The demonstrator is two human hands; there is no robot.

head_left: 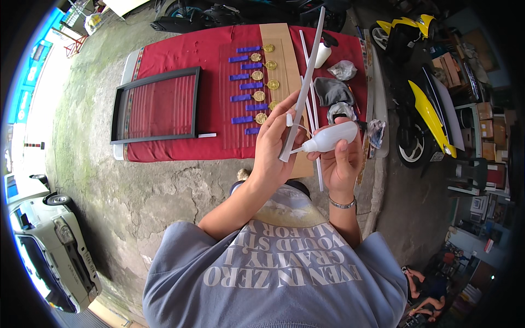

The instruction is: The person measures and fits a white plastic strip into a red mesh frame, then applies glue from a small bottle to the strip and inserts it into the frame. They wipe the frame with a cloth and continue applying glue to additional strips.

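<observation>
In my left hand is a long, thin white strip, held at its near end and slanting up and away over the table. My right hand grips a translucent white squeeze bottle lying nearly sideways. Its narrow nozzle points left and meets the strip's lower end; whether glue comes out is too small to tell. A small white cap hangs on a tether by my left fingers. Beyond my hands, several gold medals with purple ribbons lie in two columns on a clear sheet.
A black rectangular frame lies on the red cloth at left. Brown board, more white strips, a pump bottle, grey cloth and plastic bags occupy the right side. A yellow motorbike stands right of the table.
</observation>
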